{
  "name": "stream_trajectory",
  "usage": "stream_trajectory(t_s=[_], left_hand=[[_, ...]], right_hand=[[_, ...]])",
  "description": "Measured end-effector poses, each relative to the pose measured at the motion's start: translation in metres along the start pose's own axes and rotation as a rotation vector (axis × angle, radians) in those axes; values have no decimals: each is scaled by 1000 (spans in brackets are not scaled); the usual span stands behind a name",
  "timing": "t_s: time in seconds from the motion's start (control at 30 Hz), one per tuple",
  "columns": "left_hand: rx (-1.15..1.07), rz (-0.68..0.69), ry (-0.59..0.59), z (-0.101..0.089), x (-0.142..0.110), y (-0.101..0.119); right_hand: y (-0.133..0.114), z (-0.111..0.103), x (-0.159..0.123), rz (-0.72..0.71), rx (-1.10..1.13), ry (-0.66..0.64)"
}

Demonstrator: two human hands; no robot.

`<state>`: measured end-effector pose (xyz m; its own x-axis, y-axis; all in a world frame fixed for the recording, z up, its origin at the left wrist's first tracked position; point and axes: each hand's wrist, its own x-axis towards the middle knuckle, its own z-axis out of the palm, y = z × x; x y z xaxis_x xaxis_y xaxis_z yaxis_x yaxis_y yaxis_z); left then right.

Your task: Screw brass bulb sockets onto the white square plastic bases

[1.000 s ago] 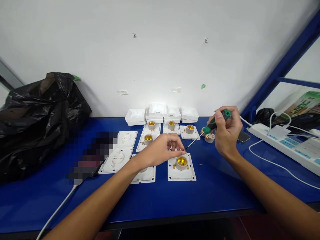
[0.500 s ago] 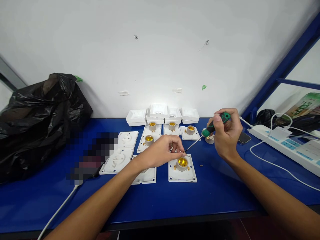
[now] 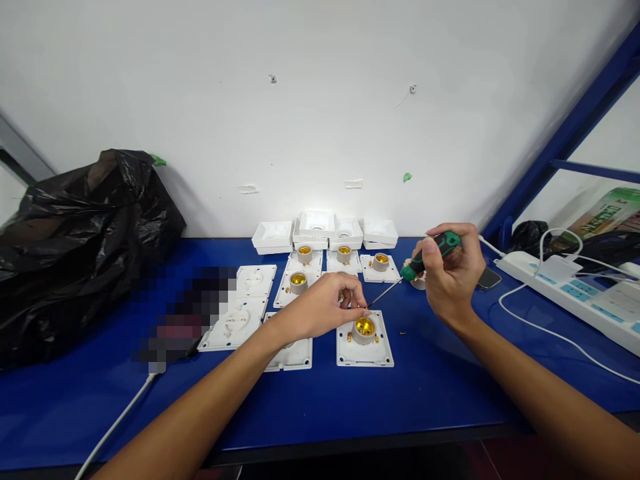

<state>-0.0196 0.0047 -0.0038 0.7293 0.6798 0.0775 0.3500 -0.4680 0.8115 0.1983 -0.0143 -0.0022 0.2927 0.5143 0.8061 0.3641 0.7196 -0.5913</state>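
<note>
- Well, the blue table (image 3: 375, 407) runs as a broad strip between the nearest white plate (image 3: 345, 353) and the dark front edge, and another stretch lies below the right forearm.
- Behind, room narrows: square plates with sockets stand in rows, and shallow white boxes (image 3: 273, 233) sit along the wall (image 3: 320, 127).
- At the left bulges a black bag (image 3: 95, 253); at the right, a white power strip (image 3: 575, 288) slants along the table, a phone-like slab (image 3: 489, 278) near it.
- The right hand (image 3: 453, 273) is wrapped around the handle of a screwdriver (image 3: 417, 262), thumb along the grip, its thin shaft slanting down to the other hand.
- The left hand (image 3: 330, 307) has thumb and forefinger pinched together at the screwdriver's tip, by the plate's far edge; I can't tell what small piece, if any, is between them.
- The handle is green and black, smoothly contoured; the shaft is slim metal.
- The plate is flat, matte and holed at its corners, carrying a round socket (image 3: 364, 329), pale outside and shiny gold within, with brass-coloured terminals beside it.
- The bag is glossy, crinkled plastic.
</note>
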Motion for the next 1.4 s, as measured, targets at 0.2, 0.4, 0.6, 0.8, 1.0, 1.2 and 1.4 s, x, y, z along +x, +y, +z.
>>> stream_trajectory(t_s=[0.2, 0.4, 0.6, 0.8, 1.0, 1.2, 1.4], left_hand=[[10, -8, 10, 0, 0, 0], [-16, -33, 5, 0, -2, 3], [-50, -45, 15, 0, -1, 1], [-59, -27, 13, -1, -1, 0], [-55, -42, 5, -1, -2, 0], [-47, -53, 8, 0, -1, -1], [-31, -69, -1, 0, -2, -1]], right_hand=[[-3, 1, 0, 6, 34, -6], [-3, 1, 1, 16, 24, 12], [-2, 1, 2, 5, 29, 26], [-1, 0, 1, -11, -2, 20], [1, -2, 0, -31, -49, 23], [1, -2, 0, -66, -71, 18], [3, -4, -2, -126, -49, -34]])
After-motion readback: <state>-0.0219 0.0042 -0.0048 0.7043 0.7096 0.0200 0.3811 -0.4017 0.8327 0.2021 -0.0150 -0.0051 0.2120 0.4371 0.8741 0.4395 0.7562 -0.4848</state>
